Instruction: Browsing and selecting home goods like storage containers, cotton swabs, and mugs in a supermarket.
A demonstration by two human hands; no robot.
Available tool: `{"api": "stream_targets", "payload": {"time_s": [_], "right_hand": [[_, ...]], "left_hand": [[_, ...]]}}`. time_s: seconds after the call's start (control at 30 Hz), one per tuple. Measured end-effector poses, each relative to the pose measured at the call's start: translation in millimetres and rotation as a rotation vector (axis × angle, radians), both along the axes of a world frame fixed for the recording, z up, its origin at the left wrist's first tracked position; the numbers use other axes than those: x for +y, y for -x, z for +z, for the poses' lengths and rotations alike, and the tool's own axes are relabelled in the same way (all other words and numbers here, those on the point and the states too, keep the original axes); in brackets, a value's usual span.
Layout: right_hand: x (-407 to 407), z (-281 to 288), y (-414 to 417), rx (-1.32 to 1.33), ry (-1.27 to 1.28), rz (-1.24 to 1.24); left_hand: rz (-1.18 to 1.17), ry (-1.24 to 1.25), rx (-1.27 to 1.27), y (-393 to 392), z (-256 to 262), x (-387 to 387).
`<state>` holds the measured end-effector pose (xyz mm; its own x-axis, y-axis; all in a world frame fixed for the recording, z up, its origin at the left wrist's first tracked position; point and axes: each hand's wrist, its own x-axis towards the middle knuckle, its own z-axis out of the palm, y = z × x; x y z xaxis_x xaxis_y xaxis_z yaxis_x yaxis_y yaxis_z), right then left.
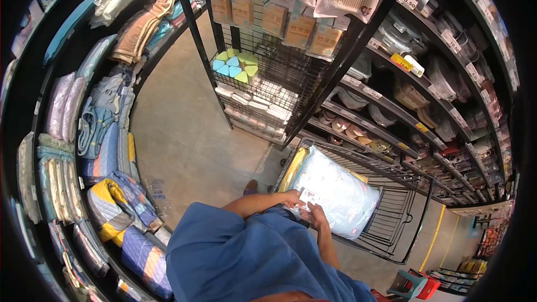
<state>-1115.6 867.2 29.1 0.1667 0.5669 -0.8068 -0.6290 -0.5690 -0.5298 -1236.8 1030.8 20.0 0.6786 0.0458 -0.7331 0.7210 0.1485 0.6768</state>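
A metal wire shopping cart (390,209) stands in front of me. In it lies a pale blue printed pillow or bedding item (335,193) in clear plastic, with a yellow package (295,167) beside it. My left hand (293,198) holds a small white tag with writing (309,196) near the cart's edge, at the near side of the plastic-wrapped item. My right hand (315,215) is just beside it, its fingers at the lower edge of the tag; I cannot tell how firmly they grip.
Shelves of folded quilts (111,214) and wrapped bedding curve along the left. A wire rack (268,71) with hanging toothpick packs (300,29) stands ahead. Shelves of plastic containers (400,37) line the right. Clear plastic packaging (157,191) lies near the left shelf; stools (407,283) stand lower right.
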Motion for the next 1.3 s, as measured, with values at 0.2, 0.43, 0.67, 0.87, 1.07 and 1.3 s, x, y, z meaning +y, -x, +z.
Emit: {"api": "stream_targets", "payload": {"time_s": [0.2,0.43,0.67,0.87,1.07,1.3], "right_hand": [[12.4,4.7,11.0,-0.024,-0.049,0.054],[48.0,39.5,16.1,-0.1,-0.292,0.041],[76.0,77.4,19.3,-0.162,-0.45,0.089],[82.4,91.3,23.3,-0.19,-0.493,0.005],[86.7,117.2,26.1,-0.141,-0.589,-0.028],[77.8,117.2,24.4,-0.1,-0.59,-0.098]], "left_hand": [[0.154,0.042,-0.024,18.3,3.7,4.8],[0.365,0.165,-0.236,38.3,39.5,30.0],[0.532,0.233,-0.326,64.7,92.3,44.0],[0.587,0.256,-0.474,64.2,101.5,53.0],[0.578,0.142,-0.486,62.5,140.6,58.1],[0.522,0.136,-0.444,59.4,126.5,58.0]]}}
